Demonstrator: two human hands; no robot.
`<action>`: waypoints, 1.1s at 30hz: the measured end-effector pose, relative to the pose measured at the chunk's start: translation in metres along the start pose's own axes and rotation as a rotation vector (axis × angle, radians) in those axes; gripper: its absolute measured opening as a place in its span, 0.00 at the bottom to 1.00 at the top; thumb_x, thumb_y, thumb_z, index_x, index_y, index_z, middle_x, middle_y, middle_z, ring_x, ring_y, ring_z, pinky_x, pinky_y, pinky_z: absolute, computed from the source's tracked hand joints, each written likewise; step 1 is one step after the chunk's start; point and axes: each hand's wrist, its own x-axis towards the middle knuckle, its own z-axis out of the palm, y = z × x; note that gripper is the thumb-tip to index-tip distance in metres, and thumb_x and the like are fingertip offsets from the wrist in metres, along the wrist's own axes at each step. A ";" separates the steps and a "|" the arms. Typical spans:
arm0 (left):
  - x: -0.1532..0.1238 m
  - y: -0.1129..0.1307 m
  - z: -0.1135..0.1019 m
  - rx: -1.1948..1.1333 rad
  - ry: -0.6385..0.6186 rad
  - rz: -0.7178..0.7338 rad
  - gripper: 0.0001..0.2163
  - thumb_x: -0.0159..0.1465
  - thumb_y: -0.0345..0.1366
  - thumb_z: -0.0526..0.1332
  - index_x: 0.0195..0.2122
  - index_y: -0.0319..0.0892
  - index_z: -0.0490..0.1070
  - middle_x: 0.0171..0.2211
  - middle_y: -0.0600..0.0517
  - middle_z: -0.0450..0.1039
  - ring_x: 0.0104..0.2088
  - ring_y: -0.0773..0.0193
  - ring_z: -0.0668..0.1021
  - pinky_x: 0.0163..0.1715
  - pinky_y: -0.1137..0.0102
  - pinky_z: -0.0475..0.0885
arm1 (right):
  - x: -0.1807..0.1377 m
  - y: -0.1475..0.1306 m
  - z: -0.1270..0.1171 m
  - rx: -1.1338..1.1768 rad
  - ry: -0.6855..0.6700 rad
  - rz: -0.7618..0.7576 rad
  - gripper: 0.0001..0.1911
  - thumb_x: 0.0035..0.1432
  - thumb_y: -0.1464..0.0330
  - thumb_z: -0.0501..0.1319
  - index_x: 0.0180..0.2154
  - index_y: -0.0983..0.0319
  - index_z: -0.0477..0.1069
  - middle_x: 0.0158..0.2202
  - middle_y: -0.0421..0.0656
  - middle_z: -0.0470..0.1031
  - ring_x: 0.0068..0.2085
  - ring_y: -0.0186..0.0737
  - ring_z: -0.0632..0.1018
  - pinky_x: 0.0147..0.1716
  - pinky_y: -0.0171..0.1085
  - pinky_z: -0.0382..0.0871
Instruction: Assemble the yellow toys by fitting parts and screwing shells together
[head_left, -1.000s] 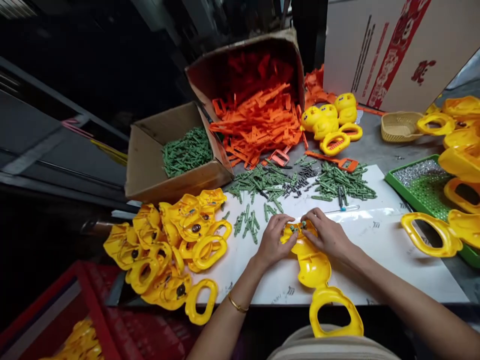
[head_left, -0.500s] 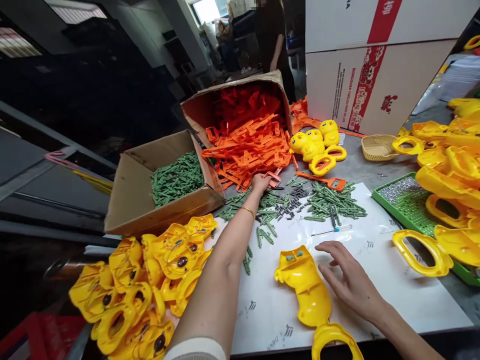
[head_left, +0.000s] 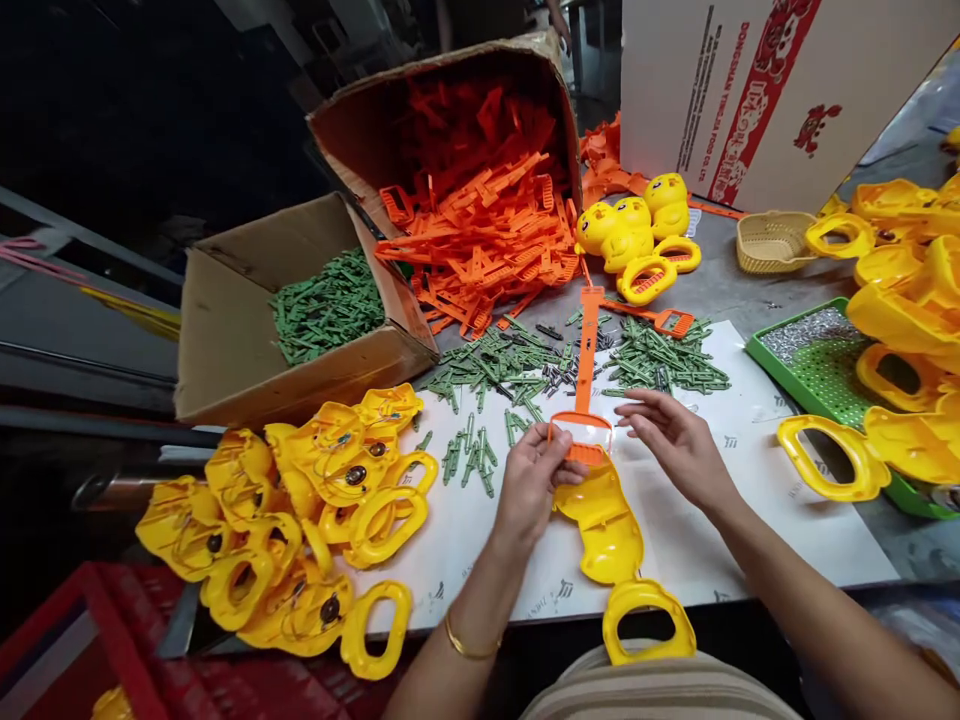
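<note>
1. The left hand [head_left: 534, 480] is pinching the looped end of an orange strip [head_left: 586, 375], holding it over the top of a yellow shell [head_left: 606, 520] that is lying on the white sheet [head_left: 750, 500] on the bench [head_left: 720, 290].
2. The right hand [head_left: 675, 440] is hovering just beside the loop, fingers spread and loosely curled, gripping nothing.
3. A tipped cardboard box [head_left: 450, 110] is spilling orange strips onto the bench.
4. A lower carton [head_left: 225, 330] is holding green pegs [head_left: 326, 305] (more are lying loose behind the hands).
5. A green tray [head_left: 817, 375] at the right is carrying small silver bits; a woven basket [head_left: 772, 240] is sitting behind it.
</note>
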 end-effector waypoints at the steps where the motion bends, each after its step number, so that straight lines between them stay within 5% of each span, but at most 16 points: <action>1: -0.012 -0.008 0.006 0.019 0.023 0.025 0.21 0.51 0.45 0.76 0.34 0.39 0.67 0.23 0.59 0.72 0.20 0.72 0.79 0.20 0.81 0.74 | 0.003 -0.002 0.005 0.043 0.006 -0.009 0.23 0.62 0.55 0.63 0.54 0.59 0.68 0.47 0.49 0.80 0.47 0.43 0.81 0.48 0.45 0.78; 7: -0.042 -0.026 0.022 0.245 0.057 0.164 0.18 0.58 0.47 0.70 0.33 0.41 0.66 0.28 0.58 0.72 0.20 0.71 0.79 0.17 0.78 0.74 | 0.003 -0.021 0.034 0.120 0.037 -0.122 0.33 0.60 0.58 0.65 0.62 0.55 0.56 0.43 0.45 0.76 0.42 0.40 0.80 0.45 0.43 0.77; 11: -0.048 -0.030 0.015 0.511 -0.039 0.384 0.13 0.60 0.45 0.69 0.36 0.41 0.71 0.30 0.54 0.76 0.23 0.69 0.79 0.18 0.77 0.73 | -0.005 -0.037 0.031 0.049 0.127 -0.181 0.33 0.65 0.61 0.60 0.67 0.55 0.50 0.32 0.38 0.67 0.27 0.33 0.70 0.26 0.34 0.70; 16: -0.036 -0.034 -0.025 0.998 0.037 0.850 0.19 0.63 0.42 0.68 0.53 0.43 0.72 0.51 0.43 0.77 0.51 0.56 0.78 0.44 0.65 0.79 | -0.039 -0.039 -0.012 -0.173 0.176 -0.180 0.29 0.68 0.62 0.57 0.68 0.47 0.56 0.37 0.39 0.69 0.20 0.28 0.62 0.16 0.32 0.58; 19: -0.022 -0.045 -0.042 1.083 -0.016 0.827 0.24 0.65 0.41 0.65 0.62 0.44 0.65 0.63 0.41 0.68 0.63 0.53 0.71 0.57 0.58 0.74 | -0.070 -0.031 -0.028 -0.347 -0.042 -0.195 0.29 0.68 0.67 0.57 0.67 0.45 0.57 0.40 0.39 0.72 0.23 0.28 0.67 0.20 0.32 0.63; 24: -0.010 -0.068 -0.040 1.056 -0.122 0.810 0.22 0.69 0.39 0.61 0.63 0.46 0.65 0.65 0.42 0.66 0.64 0.56 0.71 0.61 0.60 0.71 | -0.101 -0.011 -0.022 -0.641 -0.383 -0.325 0.25 0.68 0.72 0.54 0.65 0.58 0.62 0.30 0.38 0.72 0.28 0.32 0.72 0.27 0.32 0.66; 33: -0.018 -0.076 -0.034 1.065 -0.020 0.781 0.19 0.69 0.37 0.59 0.61 0.45 0.67 0.61 0.43 0.69 0.61 0.56 0.73 0.60 0.60 0.72 | -0.096 0.002 -0.006 -0.937 -0.352 -0.353 0.22 0.70 0.69 0.51 0.61 0.64 0.68 0.32 0.42 0.75 0.27 0.32 0.74 0.24 0.32 0.63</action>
